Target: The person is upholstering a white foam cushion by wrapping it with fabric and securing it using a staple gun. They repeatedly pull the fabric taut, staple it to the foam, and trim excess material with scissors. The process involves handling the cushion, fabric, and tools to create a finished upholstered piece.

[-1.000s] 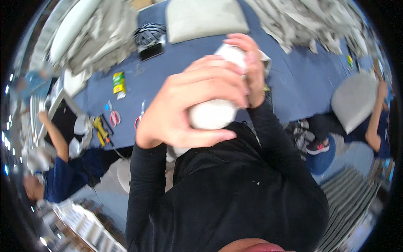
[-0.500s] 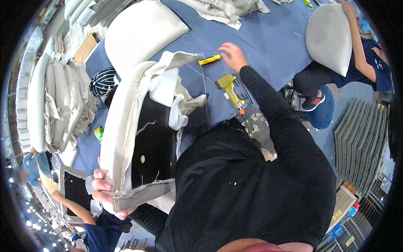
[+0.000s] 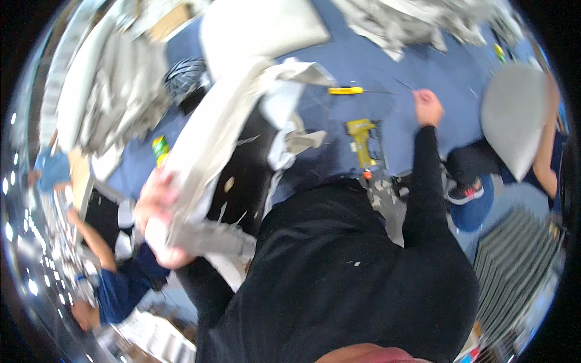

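Observation:
My left hand [image 3: 158, 215] is closed round the lower corner of an upholstered panel [image 3: 200, 145], blurred by motion. Pale beige fabric covers the panel's edge, its loose ends and white padding hang over the far end, and the underside [image 3: 245, 169] is black. Out over the blue table, my right hand [image 3: 428, 107] is closed, fingertips together. A thin dark line meets those fingertips; whether it is held I cannot tell. To their left lies a screwdriver [image 3: 346, 91] with a yellow handle, its shaft pointing toward that hand. Nearer my body rests a yellow-green staple gun [image 3: 362, 140].
A pale cushion [image 3: 260, 27] and heaped fabric [image 3: 393, 24] lie on the blue table's [image 3: 423, 54] far side. Stacked covers [image 3: 109, 91] stand left, beside a striped round object [image 3: 184, 78]. A person at right holds a grey cushion [image 3: 514, 115]; another works lower left.
My right hand has moved right, away from the screwdriver, and its fingers have closed. My left hand still grips the panel. The whole view has shifted, moving the table things rightward in the picture.

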Demonstrator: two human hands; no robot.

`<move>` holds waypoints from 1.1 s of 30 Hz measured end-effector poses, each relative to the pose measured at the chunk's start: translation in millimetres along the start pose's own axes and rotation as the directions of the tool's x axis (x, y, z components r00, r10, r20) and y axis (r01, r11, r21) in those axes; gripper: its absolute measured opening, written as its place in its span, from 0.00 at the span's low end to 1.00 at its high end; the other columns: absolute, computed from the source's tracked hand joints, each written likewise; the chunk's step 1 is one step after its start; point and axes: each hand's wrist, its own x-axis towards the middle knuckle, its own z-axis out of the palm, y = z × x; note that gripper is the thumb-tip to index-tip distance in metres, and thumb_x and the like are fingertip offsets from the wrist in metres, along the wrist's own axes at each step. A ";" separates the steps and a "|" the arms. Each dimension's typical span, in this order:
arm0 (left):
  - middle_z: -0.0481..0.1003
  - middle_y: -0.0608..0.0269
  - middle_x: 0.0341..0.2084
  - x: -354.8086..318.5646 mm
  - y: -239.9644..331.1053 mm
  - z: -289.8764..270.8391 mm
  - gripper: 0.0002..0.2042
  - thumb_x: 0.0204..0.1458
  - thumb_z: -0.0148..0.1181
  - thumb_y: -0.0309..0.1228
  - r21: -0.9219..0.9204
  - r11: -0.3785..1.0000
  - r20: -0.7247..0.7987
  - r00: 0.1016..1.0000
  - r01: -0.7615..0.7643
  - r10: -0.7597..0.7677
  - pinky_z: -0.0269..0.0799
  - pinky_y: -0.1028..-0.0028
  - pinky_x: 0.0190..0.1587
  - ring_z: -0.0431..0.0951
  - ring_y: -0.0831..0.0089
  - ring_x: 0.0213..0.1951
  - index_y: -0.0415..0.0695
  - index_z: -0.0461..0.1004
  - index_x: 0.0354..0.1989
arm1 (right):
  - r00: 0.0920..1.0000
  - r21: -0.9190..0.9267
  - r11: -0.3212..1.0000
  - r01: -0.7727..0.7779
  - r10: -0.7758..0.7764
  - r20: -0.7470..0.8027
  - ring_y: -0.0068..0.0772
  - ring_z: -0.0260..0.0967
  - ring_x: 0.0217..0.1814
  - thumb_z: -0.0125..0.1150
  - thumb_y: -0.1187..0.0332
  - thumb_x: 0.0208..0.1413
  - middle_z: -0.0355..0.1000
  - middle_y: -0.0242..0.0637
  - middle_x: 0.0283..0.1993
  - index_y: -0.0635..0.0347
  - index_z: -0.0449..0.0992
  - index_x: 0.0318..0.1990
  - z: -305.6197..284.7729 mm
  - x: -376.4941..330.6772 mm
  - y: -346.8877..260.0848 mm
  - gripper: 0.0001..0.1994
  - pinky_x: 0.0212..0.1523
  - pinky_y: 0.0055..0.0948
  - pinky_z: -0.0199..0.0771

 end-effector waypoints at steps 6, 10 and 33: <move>0.82 0.48 0.51 91.7 8.7 58.5 0.27 0.39 0.78 0.44 0.005 0.996 0.340 0.936 0.092 -0.088 0.63 0.45 0.72 0.78 0.47 0.61 0.41 0.83 0.47 | 0.981 0.528 0.846 -0.072 0.155 -0.115 0.23 0.76 0.54 0.66 0.65 0.75 0.82 0.36 0.55 0.65 0.82 0.56 -132.2 -64.1 -57.4 0.12 0.56 0.30 0.76; 0.82 0.50 0.49 114.0 4.8 94.0 0.24 0.42 0.79 0.37 -0.100 0.992 0.454 0.891 0.080 -0.027 0.69 0.53 0.68 0.80 0.54 0.59 0.40 0.82 0.48 | 0.991 0.800 0.584 0.135 -0.099 -0.095 0.30 0.75 0.50 0.57 0.66 0.79 0.78 0.38 0.49 0.67 0.73 0.66 -181.3 -105.5 -189.5 0.16 0.57 0.35 0.79; 0.84 0.53 0.44 113.4 -4.4 178.6 0.21 0.48 0.80 0.35 -0.067 0.982 0.406 0.894 -0.179 0.191 0.76 0.58 0.55 0.83 0.51 0.49 0.40 0.82 0.47 | 0.679 -0.420 0.534 0.734 -0.577 0.454 0.44 0.79 0.36 0.62 0.77 0.54 0.79 0.35 0.35 0.51 0.88 0.51 -187.1 -234.6 -522.3 0.18 0.37 0.42 0.77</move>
